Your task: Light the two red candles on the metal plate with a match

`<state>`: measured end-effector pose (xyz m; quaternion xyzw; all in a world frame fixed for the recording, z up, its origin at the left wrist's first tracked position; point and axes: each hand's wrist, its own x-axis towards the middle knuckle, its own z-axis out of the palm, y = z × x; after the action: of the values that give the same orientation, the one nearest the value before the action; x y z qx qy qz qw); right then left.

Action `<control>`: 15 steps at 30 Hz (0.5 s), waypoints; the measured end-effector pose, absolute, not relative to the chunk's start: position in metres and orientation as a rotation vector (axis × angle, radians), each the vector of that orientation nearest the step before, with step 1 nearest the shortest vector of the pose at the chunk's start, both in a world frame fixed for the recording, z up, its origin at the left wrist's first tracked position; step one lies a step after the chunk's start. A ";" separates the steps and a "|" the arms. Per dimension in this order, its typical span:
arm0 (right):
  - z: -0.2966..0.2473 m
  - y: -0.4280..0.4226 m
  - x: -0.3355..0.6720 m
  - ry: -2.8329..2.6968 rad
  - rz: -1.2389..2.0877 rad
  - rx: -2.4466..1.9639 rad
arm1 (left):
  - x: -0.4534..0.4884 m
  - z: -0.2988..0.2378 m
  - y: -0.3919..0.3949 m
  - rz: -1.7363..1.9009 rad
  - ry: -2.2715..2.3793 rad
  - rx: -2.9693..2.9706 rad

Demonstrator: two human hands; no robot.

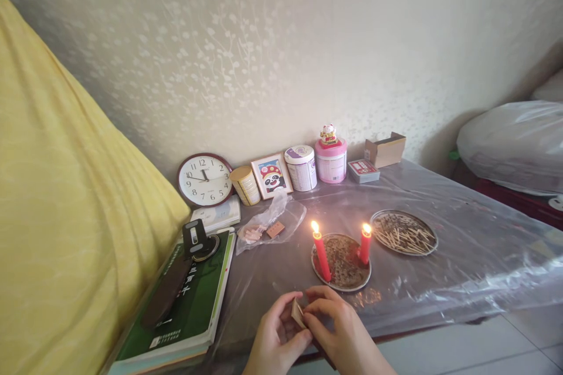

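Near the table's front edge, my left hand (280, 331) grips a small matchbox (298, 313) between thumb and fingers. Its pale inner tray shows, partly slid out. My right hand (336, 322) pinches the same box from the other side; whether a match is between those fingers I cannot tell. Just beyond my hands, two lit red candles, the taller left candle (322, 256) and the shorter right candle (365, 246), stand on a stained metal plate (345, 289). Behind it to the right, a second round plate (417, 254) holds many matchsticks (407, 235).
Plastic film covers the table (475, 246). A clear plastic bag (275, 211) with small matchboxes (275, 229) lies left of the candles. A green book (193, 299) is at left. A clock (205, 180), cans (301, 168) and a picture frame (271, 176) line the wall.
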<state>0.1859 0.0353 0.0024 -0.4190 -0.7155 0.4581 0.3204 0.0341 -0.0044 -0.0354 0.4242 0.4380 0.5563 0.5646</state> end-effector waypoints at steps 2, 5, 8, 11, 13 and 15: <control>-0.001 0.036 0.185 -1.842 1.214 -1.153 | 0.038 -0.034 -0.005 1.308 1.079 1.027; -0.006 0.036 0.182 -1.819 1.223 -1.176 | 0.044 -0.033 -0.006 1.320 1.168 1.056; -0.004 0.036 0.181 -1.732 1.185 -1.157 | 0.048 -0.032 -0.007 1.335 1.180 1.048; 0.002 0.038 0.183 -1.495 1.172 -1.136 | 0.045 -0.030 -0.007 1.382 1.132 0.985; 0.006 0.040 0.185 -1.348 1.236 -1.107 | 0.038 -0.027 -0.006 1.439 1.138 0.910; 0.008 0.041 0.187 -1.258 1.322 -1.080 | 0.031 -0.023 -0.005 1.504 1.178 0.808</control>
<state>0.1868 0.0406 0.0079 -0.4442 -0.5178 0.5439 0.4886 0.0312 -0.0047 -0.0234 0.3353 0.4890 0.6242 0.5088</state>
